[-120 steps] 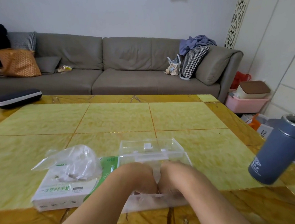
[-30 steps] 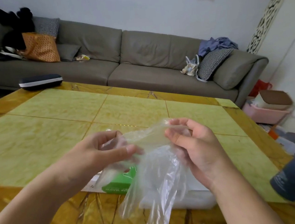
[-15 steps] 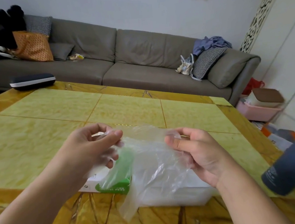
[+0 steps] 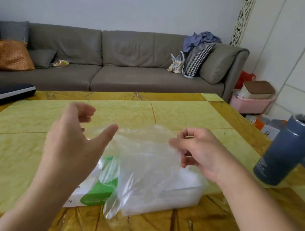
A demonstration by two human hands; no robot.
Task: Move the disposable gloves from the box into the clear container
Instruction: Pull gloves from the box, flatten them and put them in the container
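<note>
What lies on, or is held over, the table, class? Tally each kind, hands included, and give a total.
Hands: 2 (left hand, right hand)
Glove, held: 1
Box: 1
Container: 1
Flask: 1
Case: 1
Total: 7

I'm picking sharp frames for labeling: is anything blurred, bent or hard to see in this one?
Head view: the left hand is slightly motion-blurred; the wide lens tilts the blue cup at the right edge; the clear glove pinched by the right hand veils the box and container.
</note>
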